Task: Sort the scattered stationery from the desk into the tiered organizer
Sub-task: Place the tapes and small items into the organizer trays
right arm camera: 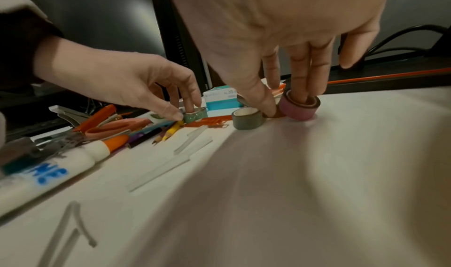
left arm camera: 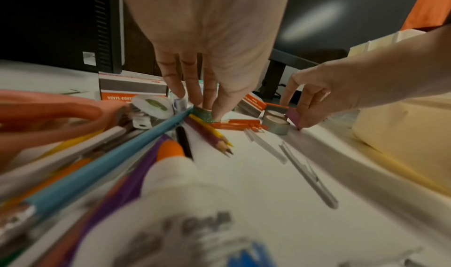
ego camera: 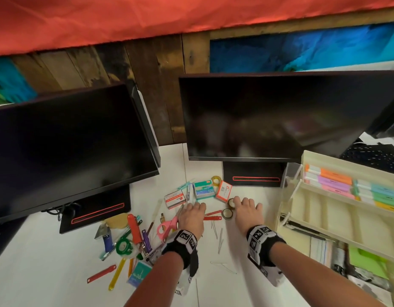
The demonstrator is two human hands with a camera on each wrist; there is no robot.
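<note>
Tiered organizer point(ego camera: 324, 220), right of the head frame: top tier holds a row of coloured markers point(ego camera: 337, 182); the divided middle tray looks bare, so sorting appears barely begun. Still on the desk point(ego camera: 247, 251), centre and lower left: staple boxes point(ego camera: 203, 189), pink scissors point(ego camera: 168, 224), pencils point(left arm camera: 212, 134), glue stick point(right arm camera: 61, 163), grey tape roll point(right arm camera: 247, 118), red clips. Left hand point(ego camera: 192, 216): thumb and fingers pinch a small green glitter tape roll point(right arm camera: 195, 116), a finger through its core. Right hand point(ego camera: 249, 210): fingers set inside a purple tape roll point(right arm camera: 299, 107), thumb down beside it, the roll resting on the desk at centre frame.
</note>
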